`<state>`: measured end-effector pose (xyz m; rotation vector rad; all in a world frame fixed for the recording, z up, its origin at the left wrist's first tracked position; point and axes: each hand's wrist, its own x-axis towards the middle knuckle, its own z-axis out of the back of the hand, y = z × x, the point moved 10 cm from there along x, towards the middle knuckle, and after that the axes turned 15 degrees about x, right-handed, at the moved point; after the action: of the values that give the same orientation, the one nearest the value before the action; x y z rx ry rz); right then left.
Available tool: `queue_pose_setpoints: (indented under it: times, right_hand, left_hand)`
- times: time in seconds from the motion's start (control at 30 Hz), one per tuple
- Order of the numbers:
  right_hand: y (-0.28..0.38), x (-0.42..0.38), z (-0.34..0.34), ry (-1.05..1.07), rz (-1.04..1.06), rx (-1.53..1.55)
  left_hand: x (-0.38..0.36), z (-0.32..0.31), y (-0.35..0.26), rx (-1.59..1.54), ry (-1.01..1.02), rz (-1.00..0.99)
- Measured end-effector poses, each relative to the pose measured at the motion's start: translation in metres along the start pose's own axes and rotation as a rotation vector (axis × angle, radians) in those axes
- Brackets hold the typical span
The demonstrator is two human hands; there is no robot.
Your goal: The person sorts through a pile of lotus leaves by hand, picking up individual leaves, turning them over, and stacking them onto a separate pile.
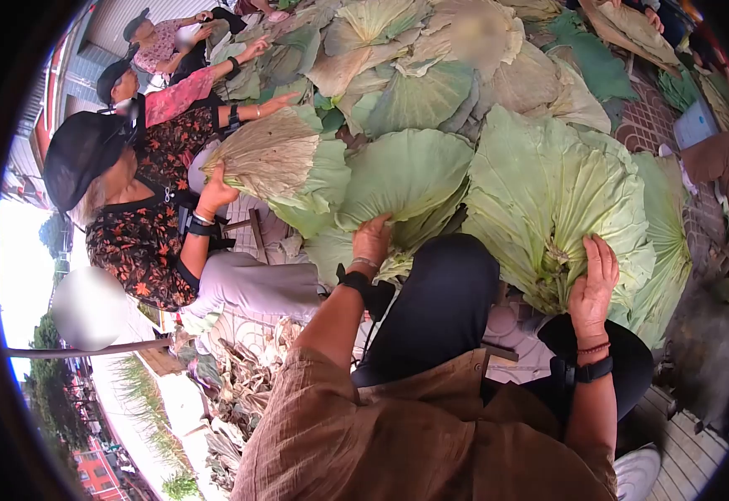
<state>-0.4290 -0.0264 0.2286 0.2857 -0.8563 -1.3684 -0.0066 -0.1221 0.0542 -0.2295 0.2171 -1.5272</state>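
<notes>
My left hand (371, 244) is closed on the lower edge of a broad green lotus leaf (406, 171), its fingertips curled over the rim. Against my right knee stands a fanned stack of pale green lotus leaves (540, 196), its gathered stem ends low in the middle. My right hand (594, 288) holds this stack at its lower right, fingers lying over the front surface near the stem ends. Whatever lies behind the leaves there is hidden. More green leaf (665, 242) shows behind the stack on the right.
A large pile of green and brown dried leaves (431, 92) spreads ahead. At left, a person in a dark hat (85, 159) holds a brownish leaf bundle (268, 154); other people sit beyond. Withered scraps (248, 376) lie at lower left. A pale blue container (694, 125) stands at right.
</notes>
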Motion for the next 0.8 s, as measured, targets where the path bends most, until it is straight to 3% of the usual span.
queue_pose_setpoints:
  times: [0.07, 0.23, 0.3, 0.43, 0.5, 0.57, 0.63, 0.8]
  right_hand:
    - [-0.001, 0.001, -0.001, 0.001, 0.002, -0.003]
    - [0.001, 0.001, 0.002, -0.012, 0.001, -0.020]
    - [0.001, 0.001, 0.002, -0.016, 0.009, -0.010]
    - [0.000, 0.000, 0.003, -0.025, 0.002, -0.006]
    - [0.000, -0.001, 0.003, -0.024, 0.005, -0.001]
    - [0.000, 0.001, 0.003, -0.031, -0.004, -0.014]
    - [0.000, 0.000, 0.004, -0.036, 0.006, -0.009]
    - [0.002, 0.001, 0.007, -0.053, 0.009, -0.023]
  left_hand:
    - [0.015, 0.018, 0.012, -0.042, -0.011, 0.049]
    - [0.032, 0.095, 0.011, -0.051, -0.310, -0.036]
    - [0.022, 0.091, 0.003, -0.048, -0.286, -0.056]
    - [-0.015, -0.015, 0.015, 0.069, 0.147, -0.187]
    - [-0.031, -0.038, 0.015, -0.081, 0.191, -0.132]
    - [-0.031, -0.045, 0.023, -0.160, 0.163, -0.099]
    - [-0.028, -0.037, 0.023, -0.086, 0.341, 0.043]
    - [0.019, 0.017, 0.000, 0.016, 0.241, -0.074]
